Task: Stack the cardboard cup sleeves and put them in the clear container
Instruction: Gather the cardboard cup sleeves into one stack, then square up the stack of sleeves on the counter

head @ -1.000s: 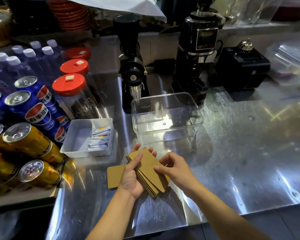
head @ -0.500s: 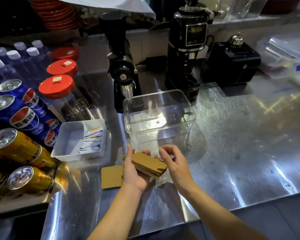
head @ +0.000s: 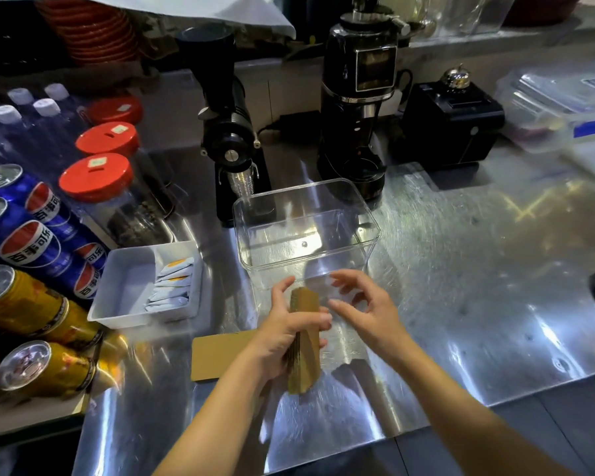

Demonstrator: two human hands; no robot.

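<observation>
Sleeves (head: 304,333), stacked on edge, sit clamped in left-hand fingers (head: 318,319); right-hand fingers (head: 344,305) spread, seemingly untouching. Unsupported, they could fan onto the bench (head: 461,304) near the container (head: 306,228).

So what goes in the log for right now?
left hand: grips sleeve stack | right hand: open | clear container: empty | one sleeve: on counter

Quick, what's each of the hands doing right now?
Left hand: closed on the sleeve stack.
Right hand: open, empty, beside the stack.
</observation>
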